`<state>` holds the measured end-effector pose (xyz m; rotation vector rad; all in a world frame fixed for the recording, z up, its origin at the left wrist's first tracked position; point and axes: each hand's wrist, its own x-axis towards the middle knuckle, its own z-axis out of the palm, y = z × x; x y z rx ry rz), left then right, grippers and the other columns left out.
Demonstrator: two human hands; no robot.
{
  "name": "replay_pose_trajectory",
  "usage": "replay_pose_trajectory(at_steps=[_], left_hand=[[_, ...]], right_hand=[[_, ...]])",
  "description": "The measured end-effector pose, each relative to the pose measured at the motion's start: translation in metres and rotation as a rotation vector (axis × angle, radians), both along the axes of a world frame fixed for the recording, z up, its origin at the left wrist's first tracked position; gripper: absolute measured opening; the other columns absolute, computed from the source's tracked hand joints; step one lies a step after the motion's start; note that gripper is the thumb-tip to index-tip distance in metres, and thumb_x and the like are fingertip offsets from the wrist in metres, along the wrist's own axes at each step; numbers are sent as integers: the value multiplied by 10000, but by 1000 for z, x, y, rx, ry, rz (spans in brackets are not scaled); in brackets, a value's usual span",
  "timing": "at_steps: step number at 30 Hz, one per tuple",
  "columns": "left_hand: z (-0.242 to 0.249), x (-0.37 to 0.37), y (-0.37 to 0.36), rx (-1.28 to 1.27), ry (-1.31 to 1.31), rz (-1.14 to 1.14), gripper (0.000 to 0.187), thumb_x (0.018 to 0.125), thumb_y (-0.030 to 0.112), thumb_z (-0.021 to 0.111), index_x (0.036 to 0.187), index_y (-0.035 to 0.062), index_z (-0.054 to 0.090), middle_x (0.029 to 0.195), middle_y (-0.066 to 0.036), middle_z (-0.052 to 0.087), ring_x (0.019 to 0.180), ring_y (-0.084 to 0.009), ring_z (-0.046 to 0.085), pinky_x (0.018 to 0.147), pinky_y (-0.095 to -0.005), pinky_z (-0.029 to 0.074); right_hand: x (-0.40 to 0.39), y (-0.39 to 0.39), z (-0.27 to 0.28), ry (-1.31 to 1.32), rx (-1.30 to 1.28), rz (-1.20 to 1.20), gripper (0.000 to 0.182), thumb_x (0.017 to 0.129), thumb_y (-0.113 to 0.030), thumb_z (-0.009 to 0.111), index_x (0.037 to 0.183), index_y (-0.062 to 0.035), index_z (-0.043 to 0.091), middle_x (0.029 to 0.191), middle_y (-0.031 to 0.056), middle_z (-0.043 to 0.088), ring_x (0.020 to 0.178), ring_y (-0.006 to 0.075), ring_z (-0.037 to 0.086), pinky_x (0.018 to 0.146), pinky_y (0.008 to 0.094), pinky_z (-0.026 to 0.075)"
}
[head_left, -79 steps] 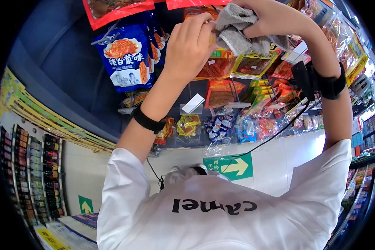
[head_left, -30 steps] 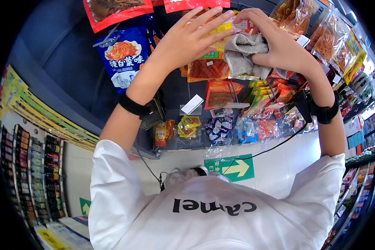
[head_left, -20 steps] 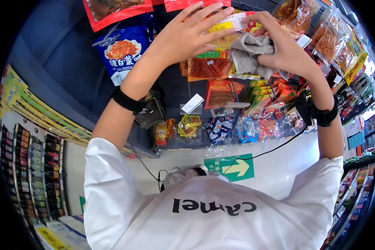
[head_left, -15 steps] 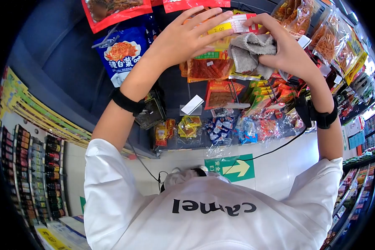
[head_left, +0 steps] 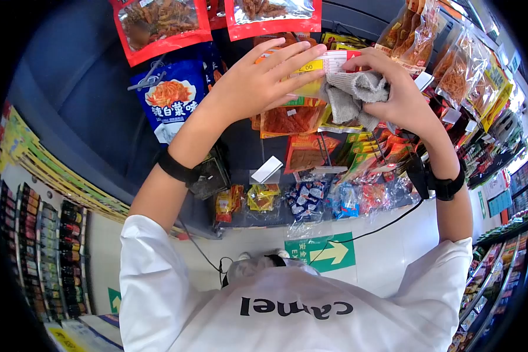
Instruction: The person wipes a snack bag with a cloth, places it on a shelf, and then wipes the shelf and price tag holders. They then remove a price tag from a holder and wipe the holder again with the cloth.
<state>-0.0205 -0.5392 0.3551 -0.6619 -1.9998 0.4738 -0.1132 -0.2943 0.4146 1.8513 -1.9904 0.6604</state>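
Head cam: at a snack rack, left hand [head_left: 249, 88] lies flat, fingers spread, pressing a price tag [head_left: 328, 61] at approx. 12 o'clock; right hand [head_left: 396, 94] is clenched on a grey cloth [head_left: 355, 97] bunched just beside the tag, w/ fingertips touching the tag's right end. Risk, by my read: tag could bend or pop off its peg if the cloth drags hard; a careless wrist may knock hanging red packets [head_left: 273, 14] above, or blue bag [head_left: 173, 100] at 10 o'clock.

Our left hand [head_left: 258, 82] now lies flat, fingers spread, on the white-and-yellow paper price tag [head_left: 325, 60]; our right hand [head_left: 393, 94] lowers the crumpled grey cloth [head_left: 352, 97] beside it.
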Motion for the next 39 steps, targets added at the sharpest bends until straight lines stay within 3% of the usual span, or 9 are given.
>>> replay_pose_trajectory(at_steps=[7,8,9,11,12,16,27,34,39], left_hand=[[1,4,-1,13,-18,-14,649,690,261,719,1297,187,501,1408,-44,418,1177,-197,496,1001,-353,381],[1,4,-2,20,-14,-34,637,689,261,719,1283,171,510,1404,-49,422,1162,-199,507,989,-350,389],[1,4,-2,20,-12,-35,637,689,261,719,1283,171,510,1404,-49,422,1162,-199,507,989,-350,389],[0,3,-2,23,-17,-24,640,688,258,718,1288,180,510,1402,-51,425,1164,-202,505,981,-348,394],[-1,2,-2,27,-17,-27,640,688,258,718,1288,180,510,1402,-51,425,1164,-202,505,981,-348,394],[-1,1,-1,45,-30,-35,658,686,250,718,1305,197,502,1402,-53,425,1164,-205,506,976,-348,396],[-5,-1,-3,72,-49,-53,707,623,220,743,1294,201,522,1395,-64,436,1143,-224,513,965,-368,407],[-5,0,-3,64,-26,-55,700,631,216,739,1296,190,520,1391,-66,440,1146,-232,511,964,-377,409],[-3,0,-3,56,-36,-53,696,641,217,737,1300,186,516,1395,-66,436,1140,-230,513,957,-374,414]], right_hand=[[8,0,4,-47,107,7,441,572,-24,645,1001,-3,544,1009,143,544,977,322,544,873,348,437],[12,2,1,-75,172,-54,518,566,-16,661,1063,-22,517,1113,155,502,1025,341,527,880,371,442],[17,3,-3,-73,172,-55,518,566,-16,661,1063,-22,517,1113,155,502,1025,341,527,880,371,442],[27,4,-13,-53,55,-124,637,557,-3,681,1152,-50,458,1221,166,426,1068,350,508,897,399,446],[27,6,-18,-28,76,-159,769,543,10,702,1242,-91,398,1297,176,341,1095,368,492,910,423,448],[33,7,-34,-32,58,-204,895,523,9,725,1330,-141,367,1332,198,282,1083,402,481,893,428,458],[37,-2,-53,157,-26,-323,846,523,-1,711,1305,-65,394,1414,227,223,1214,421,376,961,437,415],[39,-6,-58,138,-59,-326,844,525,-1,711,1301,-52,384,1417,240,212,1225,443,357,985,446,395],[31,-10,-53,160,-143,-256,785,504,0,725,1221,-48,409,1389,237,246,1181,443,381,955,451,403]])
